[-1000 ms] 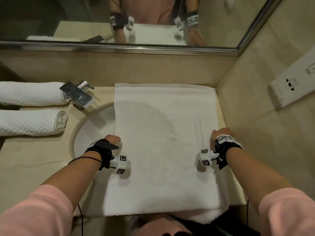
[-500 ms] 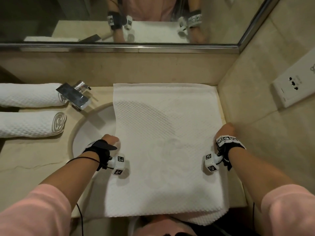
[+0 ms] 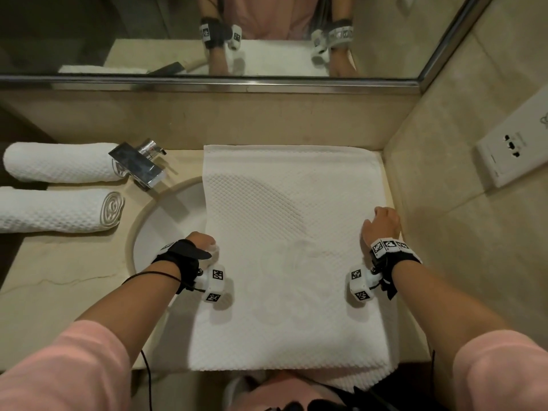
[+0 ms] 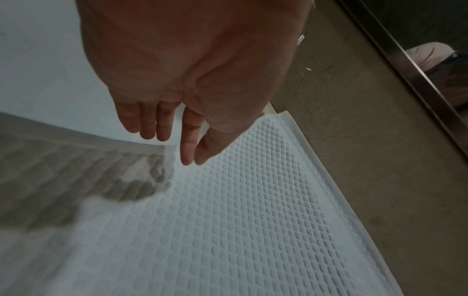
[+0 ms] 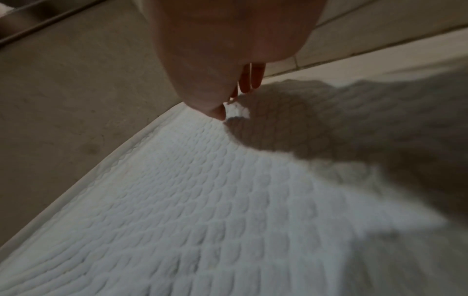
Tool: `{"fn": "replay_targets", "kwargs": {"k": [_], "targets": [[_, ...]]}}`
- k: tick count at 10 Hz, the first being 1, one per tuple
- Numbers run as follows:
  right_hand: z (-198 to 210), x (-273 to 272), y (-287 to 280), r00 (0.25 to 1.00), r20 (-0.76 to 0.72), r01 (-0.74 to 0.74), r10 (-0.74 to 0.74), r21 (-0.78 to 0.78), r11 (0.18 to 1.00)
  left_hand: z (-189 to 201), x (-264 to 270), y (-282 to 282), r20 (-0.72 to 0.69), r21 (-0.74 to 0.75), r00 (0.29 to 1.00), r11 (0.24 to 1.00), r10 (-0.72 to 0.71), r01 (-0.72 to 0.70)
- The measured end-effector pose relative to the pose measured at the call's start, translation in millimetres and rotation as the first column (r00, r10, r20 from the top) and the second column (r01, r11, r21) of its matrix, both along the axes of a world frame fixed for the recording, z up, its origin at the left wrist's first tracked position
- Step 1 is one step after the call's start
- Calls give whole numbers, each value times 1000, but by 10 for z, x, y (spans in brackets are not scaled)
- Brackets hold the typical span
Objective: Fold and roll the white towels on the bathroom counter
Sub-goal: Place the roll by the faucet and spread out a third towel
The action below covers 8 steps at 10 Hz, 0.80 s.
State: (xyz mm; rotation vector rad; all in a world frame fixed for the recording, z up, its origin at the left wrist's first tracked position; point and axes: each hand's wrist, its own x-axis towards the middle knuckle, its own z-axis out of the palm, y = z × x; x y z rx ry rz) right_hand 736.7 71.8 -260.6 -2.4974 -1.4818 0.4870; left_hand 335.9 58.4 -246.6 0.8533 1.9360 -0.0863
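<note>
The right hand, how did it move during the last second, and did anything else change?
The right hand slid along the right edge of the flat towel, away from the person toward the mirror wall. The left hand stayed at the towel's left edge over the sink. The towel remained spread flat, and the two rolled towels beside the faucet did not move.

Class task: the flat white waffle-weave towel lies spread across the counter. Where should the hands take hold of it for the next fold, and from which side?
Pinch the flat white waffle-weave towel at its two long side edges, each hand coming from its own side. The left edge overhangs the white sink basin, so fingers slip under there.
</note>
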Motion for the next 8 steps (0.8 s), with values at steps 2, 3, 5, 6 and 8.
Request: {"fn": "replay_targets", "kwargs": {"k": [2,3,5,6,8], "targets": [[-31,-77,-419,964,-166,242,-208,218,946,92,-133,-180,114,97,991,991,76,-87],[-10,-132,-785,893,-260,422,-366,206,883,93,-205,-358,321,57,925,971,203,-233],[58,-404,-1753,765,-291,625,-575,118,772,286,-321,-929,500,52,833,951,238,-304],[44,-556,-2266,689,-332,706,-645,107,700,314,-432,-1243,502,106,830,936,242,-337],[-5,-690,-2884,445,-493,819,-748,-114,563,152,-675,-1778,581,201,737,816,347,-542]]}}
